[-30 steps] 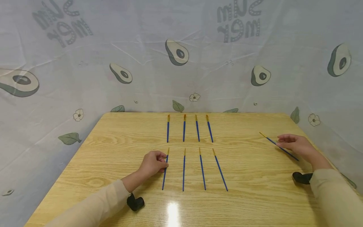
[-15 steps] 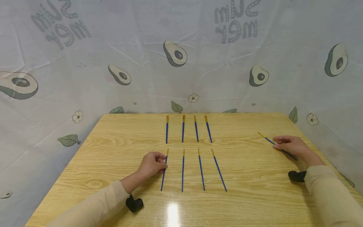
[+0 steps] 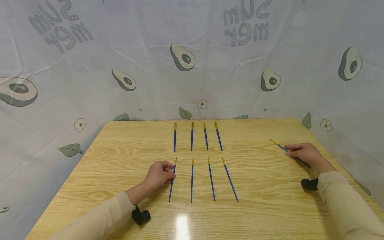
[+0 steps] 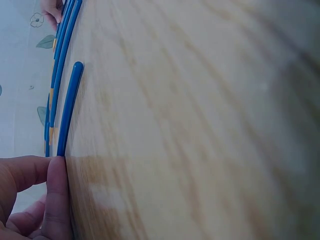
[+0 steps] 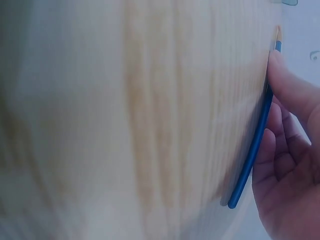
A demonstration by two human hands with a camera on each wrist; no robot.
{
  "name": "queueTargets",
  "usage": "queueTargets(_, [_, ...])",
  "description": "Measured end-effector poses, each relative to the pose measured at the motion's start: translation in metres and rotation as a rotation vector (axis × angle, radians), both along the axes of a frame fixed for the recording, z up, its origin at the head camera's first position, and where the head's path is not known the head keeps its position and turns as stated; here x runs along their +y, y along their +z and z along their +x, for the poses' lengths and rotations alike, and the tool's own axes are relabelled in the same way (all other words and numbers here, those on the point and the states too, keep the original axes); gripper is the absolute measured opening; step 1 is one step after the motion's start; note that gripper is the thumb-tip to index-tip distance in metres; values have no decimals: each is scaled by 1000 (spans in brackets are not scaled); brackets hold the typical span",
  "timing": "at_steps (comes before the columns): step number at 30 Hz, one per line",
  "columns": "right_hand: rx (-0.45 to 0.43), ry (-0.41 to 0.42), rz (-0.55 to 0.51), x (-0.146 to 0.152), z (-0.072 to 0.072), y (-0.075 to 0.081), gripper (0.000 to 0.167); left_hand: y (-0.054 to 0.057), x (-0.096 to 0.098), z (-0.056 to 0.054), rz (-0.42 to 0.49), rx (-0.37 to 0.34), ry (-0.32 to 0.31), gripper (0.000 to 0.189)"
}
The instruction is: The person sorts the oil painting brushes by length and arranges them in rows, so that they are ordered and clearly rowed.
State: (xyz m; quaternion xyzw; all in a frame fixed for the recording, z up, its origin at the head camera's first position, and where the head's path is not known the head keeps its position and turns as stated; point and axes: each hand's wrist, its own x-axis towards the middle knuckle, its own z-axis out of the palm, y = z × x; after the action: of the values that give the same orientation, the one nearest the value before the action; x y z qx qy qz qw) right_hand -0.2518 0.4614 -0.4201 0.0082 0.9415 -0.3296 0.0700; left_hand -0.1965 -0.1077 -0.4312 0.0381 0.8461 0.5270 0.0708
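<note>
My left hand (image 3: 157, 175) pinches the leftmost paintbrush (image 3: 170, 193) of the near row between thumb and forefinger. Its blue handle (image 4: 70, 110) lies along the wood in the left wrist view. Out at the right side, my right hand (image 3: 306, 155) holds another thin blue paintbrush (image 3: 279, 146) low at the tabletop, slanted with its bristles to the far left. The right wrist view shows the thumb (image 5: 290, 87) over that handle near the ferrule and the other fingers curled behind it; whether the brush touches the wood is unclear.
Three more fine brushes (image 3: 192, 183) lie beside the left-held one. Behind them is a far row of several brushes (image 3: 192, 140) with orange-brown bristles. The wooden table (image 3: 258, 213) ends at a patterned cloth (image 3: 240, 86). Black wrist devices (image 3: 141, 216) sit under both sleeves.
My right hand has shifted slightly left along its brush, toward the bristle end. The left hand stays on its brush. The whole head view has drifted a little.
</note>
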Motion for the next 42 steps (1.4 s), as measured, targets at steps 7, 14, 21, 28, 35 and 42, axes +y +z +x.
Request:
queueTargets(7, [-9,-33,17,2,-1,-1,63,-1,-1,0,-1,6,-4,22])
queueTargets(14, [8,-41,41,-2,-1,1,60,1,-2,2,0,14,-3,21])
queueTargets(21, [25,-40,62,-9,-2,3,57,3,-4,5,-1,7,12,22])
queueTargets(28, [33,-74,99,-9,2,9,55,1,-1,3,12,11,-10,22])
queueTargets(35, [13,-83,23,-18,7,15,60,2,-1,3,5,6,-3,22])
queueTargets(42, [7,19,1,-39,14,23,52,1,0,2,19,15,-6,21])
